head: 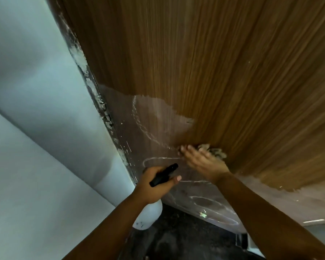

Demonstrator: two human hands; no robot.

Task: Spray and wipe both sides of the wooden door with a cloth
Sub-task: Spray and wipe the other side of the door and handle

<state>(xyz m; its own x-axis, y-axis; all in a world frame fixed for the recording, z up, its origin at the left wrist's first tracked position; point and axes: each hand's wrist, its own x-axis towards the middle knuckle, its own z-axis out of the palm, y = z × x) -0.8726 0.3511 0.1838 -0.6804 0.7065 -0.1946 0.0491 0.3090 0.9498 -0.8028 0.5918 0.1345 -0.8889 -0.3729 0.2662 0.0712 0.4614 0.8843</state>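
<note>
Nearest you, your left hand point(156, 182) curls round the spray bottle point(148, 215) by its black trigger head, nozzle aimed toward 1 o'clock at the door point(214, 72), likely kept ready for another spray. Just past it, at 1 o'clock, your right hand point(201, 160) lies flat with fingers spread, pressing the cloth point(214, 151) against the door's lower part, at the boundary between the dull, filmy patch and clean grain. Beyond, at 12 o'clock, the wood looks clean; the pale wall point(36, 91) runs along 9 o'clock.
</note>
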